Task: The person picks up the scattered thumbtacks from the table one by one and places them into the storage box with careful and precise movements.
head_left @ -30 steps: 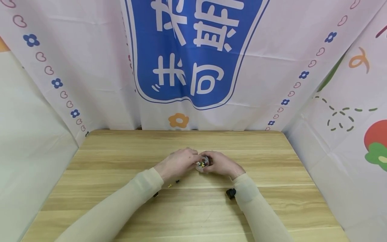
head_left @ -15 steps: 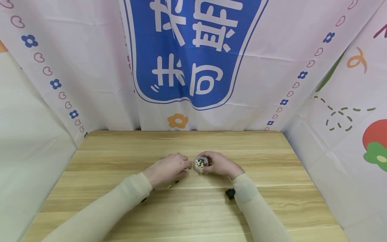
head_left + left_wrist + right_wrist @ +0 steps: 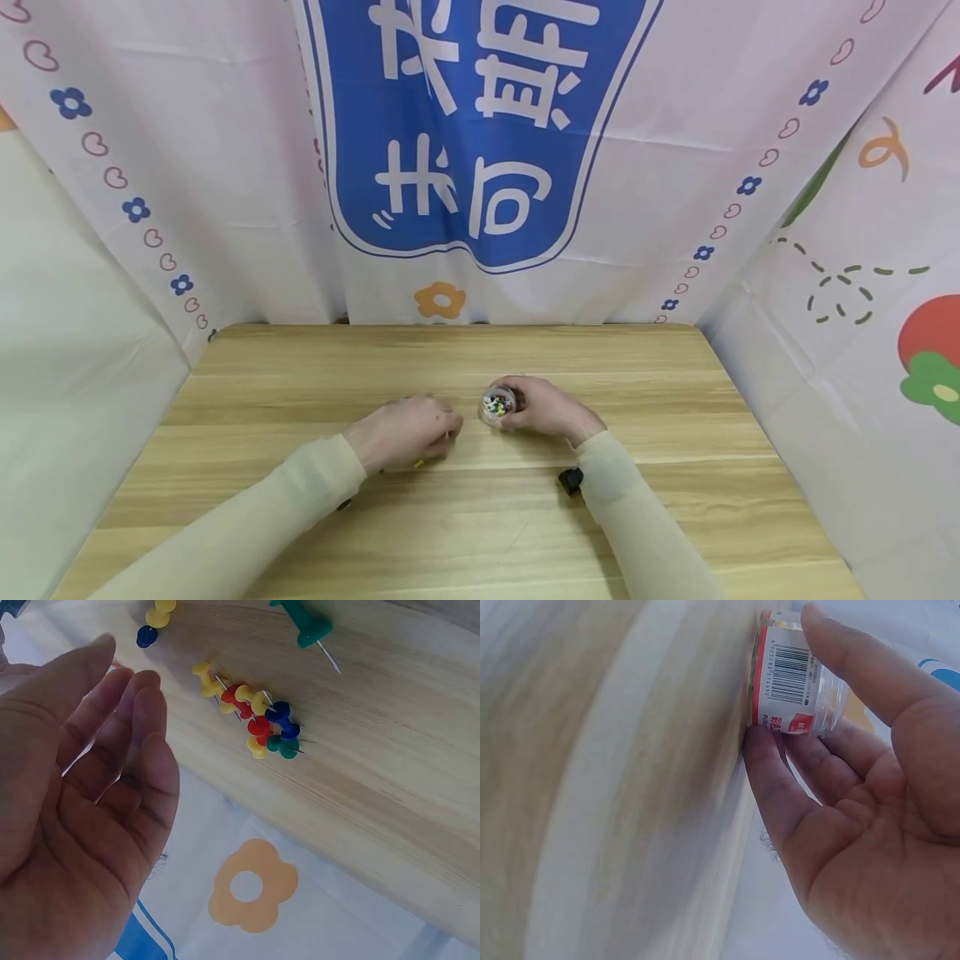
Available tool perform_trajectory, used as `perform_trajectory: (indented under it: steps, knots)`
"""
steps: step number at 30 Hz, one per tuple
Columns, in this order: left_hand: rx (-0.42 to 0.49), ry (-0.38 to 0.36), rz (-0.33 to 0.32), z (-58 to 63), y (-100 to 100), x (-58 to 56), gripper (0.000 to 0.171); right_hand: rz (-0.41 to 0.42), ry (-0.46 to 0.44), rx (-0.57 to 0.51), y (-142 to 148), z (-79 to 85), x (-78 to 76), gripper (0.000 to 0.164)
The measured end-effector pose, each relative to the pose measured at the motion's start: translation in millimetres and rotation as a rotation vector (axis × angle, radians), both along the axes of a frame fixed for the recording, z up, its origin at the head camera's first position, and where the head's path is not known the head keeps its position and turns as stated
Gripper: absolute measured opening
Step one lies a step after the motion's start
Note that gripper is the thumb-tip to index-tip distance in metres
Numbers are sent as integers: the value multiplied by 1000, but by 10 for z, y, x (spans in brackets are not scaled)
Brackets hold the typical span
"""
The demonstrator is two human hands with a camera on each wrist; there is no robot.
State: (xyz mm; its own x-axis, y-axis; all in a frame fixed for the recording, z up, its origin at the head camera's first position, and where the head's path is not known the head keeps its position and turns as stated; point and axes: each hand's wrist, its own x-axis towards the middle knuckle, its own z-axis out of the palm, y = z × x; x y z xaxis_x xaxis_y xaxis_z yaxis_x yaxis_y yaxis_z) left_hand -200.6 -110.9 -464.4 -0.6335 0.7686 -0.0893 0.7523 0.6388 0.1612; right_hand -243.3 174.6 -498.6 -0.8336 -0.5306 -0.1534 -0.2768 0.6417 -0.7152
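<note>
My right hand [image 3: 546, 408] holds a small clear jar [image 3: 495, 410], its fingers and thumb curled around the sides. In the right wrist view, the jar [image 3: 787, 682] shows a barcode label and stands on the table. Several colourful push pins are inside it. To the left, my left hand [image 3: 412, 429] hovers low over the table, fingers loosely bent; nothing shows between thumb and fingertips. Near those fingertips, in the left wrist view, lie a blue push pin [image 3: 147, 636] and a yellow push pin [image 3: 159, 616]. A cluster of mixed push pins [image 3: 259, 720] and a green push pin [image 3: 306, 624] lie further off.
The wooden table [image 3: 480, 533] ends at a white curtain [image 3: 247, 242] with a blue printed panel. A small black device [image 3: 571, 481] sits by the right wrist. White cloth also hangs on both sides.
My left hand has drawn back from the jar's mouth, moving left and nearer, over the loose push pins. The right hand stays on the jar.
</note>
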Motion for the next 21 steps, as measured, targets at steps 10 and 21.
perform_trajectory:
  steps: [10, 21]
  knots:
    - [-55, -46, -2, 2, -26, 45, 19, -5, 5, 1, -9, 27, 24, 56]
    - [-73, -42, -1, -47, -35, 37, 21, -5, -12, -7, -4, 2, 4, 56]
